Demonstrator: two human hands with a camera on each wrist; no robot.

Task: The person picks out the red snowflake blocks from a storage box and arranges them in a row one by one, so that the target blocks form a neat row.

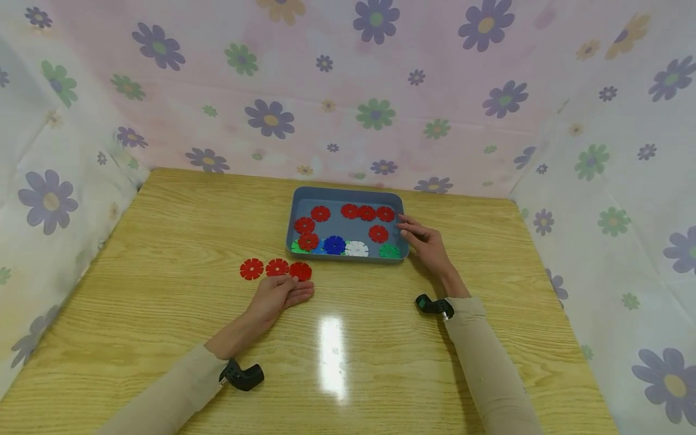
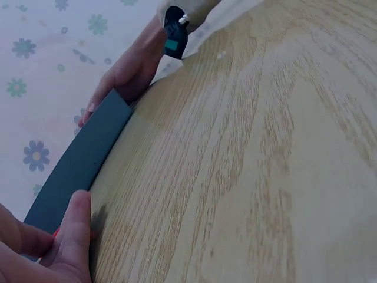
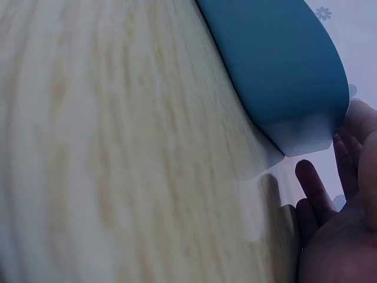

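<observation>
My left hand (image 1: 276, 296) pinches a red notched plastic disc (image 1: 301, 269) by its near edge, just in front of the tray's left part. In the left wrist view, a sliver of red shows between thumb and fingers. Two more red discs (image 1: 264, 268) lie in a row to its left on the table. My right hand (image 1: 429, 246) is at the right end of a blue-grey tray (image 1: 348, 194), fingers loosely extended with fingertips at its rim. Inside the tray are several red discs (image 1: 367, 213), plus dark blue (image 1: 334, 245), white (image 1: 356, 248) and green (image 1: 389, 251) ones along its near side.
The wood-grain table (image 1: 370, 338) has a bright light reflection in front of the tray. A flower-print curtain (image 1: 326, 90) hangs behind it and along both sides. Black wrist cameras (image 1: 243, 376) are worn at both sleeve cuffs.
</observation>
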